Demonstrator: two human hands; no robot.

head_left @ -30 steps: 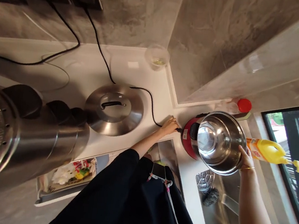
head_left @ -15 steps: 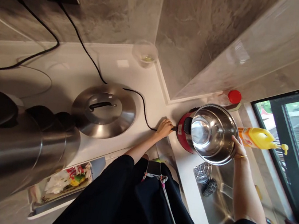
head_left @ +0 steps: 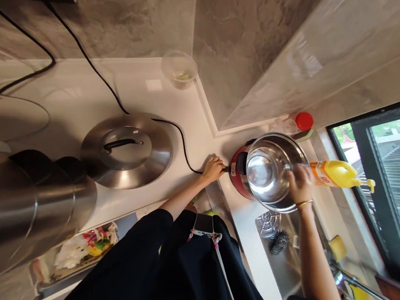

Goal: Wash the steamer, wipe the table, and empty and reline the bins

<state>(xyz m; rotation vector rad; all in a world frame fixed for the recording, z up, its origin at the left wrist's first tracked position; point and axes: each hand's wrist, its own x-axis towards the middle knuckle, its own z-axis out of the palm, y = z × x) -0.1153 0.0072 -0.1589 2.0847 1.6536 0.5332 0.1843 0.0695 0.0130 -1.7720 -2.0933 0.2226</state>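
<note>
My left hand (head_left: 214, 168) is closed around the plug of a black power cord (head_left: 182, 140), at the side of a red electric cooker (head_left: 236, 169). Above the cooker, a shiny stainless steel pot (head_left: 261, 170) stands tilted towards me and hides most of it. Over the pot's right side is my right hand (head_left: 300, 184), blurred by motion. Its fingers reach across the rim into the opening; whether they touch the pot I cannot make out.
A wide steel lid (head_left: 126, 147) lies on the white counter (head_left: 148, 96), left of my left hand. A yellow bottle (head_left: 335, 173) stands behind the pot. A sink (head_left: 288, 275) with a scrubber (head_left: 279, 242) is at right, a tall steel steamer (head_left: 53, 204) at left, an open drawer (head_left: 87, 248) below.
My right hand has left the pot's right rim and moved left over its opening. My left hand stays at the plug. The whole view has shifted slightly.
</note>
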